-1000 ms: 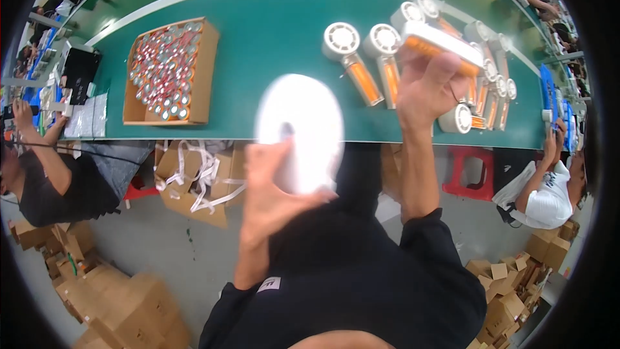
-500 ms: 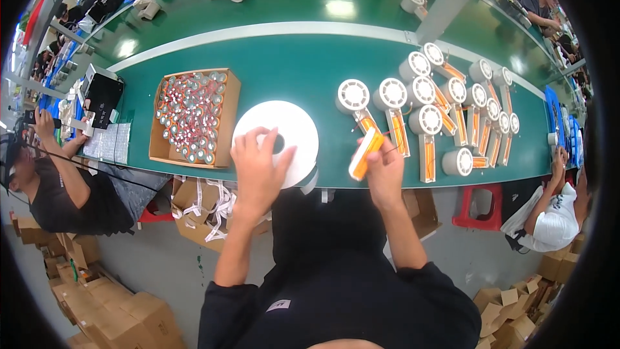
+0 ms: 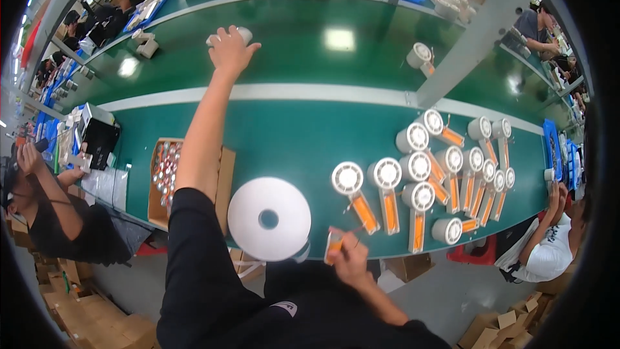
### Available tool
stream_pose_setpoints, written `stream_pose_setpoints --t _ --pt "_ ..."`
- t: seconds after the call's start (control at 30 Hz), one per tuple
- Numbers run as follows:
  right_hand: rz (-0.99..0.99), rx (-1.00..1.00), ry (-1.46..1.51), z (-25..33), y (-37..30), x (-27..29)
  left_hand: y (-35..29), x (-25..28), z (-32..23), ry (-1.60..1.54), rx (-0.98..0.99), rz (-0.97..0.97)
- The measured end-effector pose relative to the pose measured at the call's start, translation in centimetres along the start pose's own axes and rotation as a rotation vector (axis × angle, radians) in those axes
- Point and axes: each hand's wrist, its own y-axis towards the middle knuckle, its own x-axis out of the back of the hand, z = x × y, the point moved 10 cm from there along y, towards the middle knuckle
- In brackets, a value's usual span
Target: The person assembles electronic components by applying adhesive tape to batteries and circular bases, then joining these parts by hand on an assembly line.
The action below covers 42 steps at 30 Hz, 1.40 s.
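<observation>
My left hand (image 3: 230, 53) is stretched far forward over the green strip beyond the metal rail. Its fingers are spread on or just above a white handheld fan body (image 3: 245, 35), partly hidden under them; contact is unclear. Close to the table's front edge, my right hand (image 3: 352, 258) grips an orange battery (image 3: 334, 245) with a white side and a thin red wire. A large white roll of tape (image 3: 284, 220) lies flat between my arms. To the right, several white fan bodies (image 3: 347, 178) lie with orange batteries in their handles.
Under my left forearm stands a cardboard box (image 3: 226, 181) of small wired motors, partly covered. A metal post (image 3: 475, 39) rises at the right behind the fans. People sit at both sides. One more fan body (image 3: 420, 55) lies on the far strip.
My left hand has left the white roll and reached forward to the far fan body. My right hand, still holding the battery, is lower and further left. The view has tilted up.
</observation>
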Motion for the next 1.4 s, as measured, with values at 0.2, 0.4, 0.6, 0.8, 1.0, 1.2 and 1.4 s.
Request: stream_pose_setpoints --t 0.2,0.4,0.6,0.8,1.0,1.2,1.4 --pt "-0.079 -0.041 -0.014 0.1 0.0 0.3 3.3 -6.0 1.3 -0.034 0.103 0.077" --pt "-0.052 -0.045 -0.011 0.2 0.5 0.1 4.4 -3.6 1.1 -0.287 -0.118 0.126" --pt "0.001 -0.187 0.187 -2.4 -0.2 0.1 -4.4 5.9 -3.1 -0.81 -0.392 0.705" --pt "-0.063 -0.135 0.199 -2.1 3.4 2.1 -20.0 13.9 -5.8 -0.922 -0.539 0.991" --pt "-0.299 -0.198 0.44 -3.3 4.9 3.9 -28.3 15.8 -7.9 -0.812 -0.731 1.087" --pt "-0.35 -0.208 0.688 -4.2 6.7 5.6 -31.4 15.5 -11.8 -0.686 -0.983 1.024" --pt "-0.285 -0.282 0.808 -2.8 6.3 7.5 -32.6 12.8 -16.1 -0.573 -1.1 0.972"
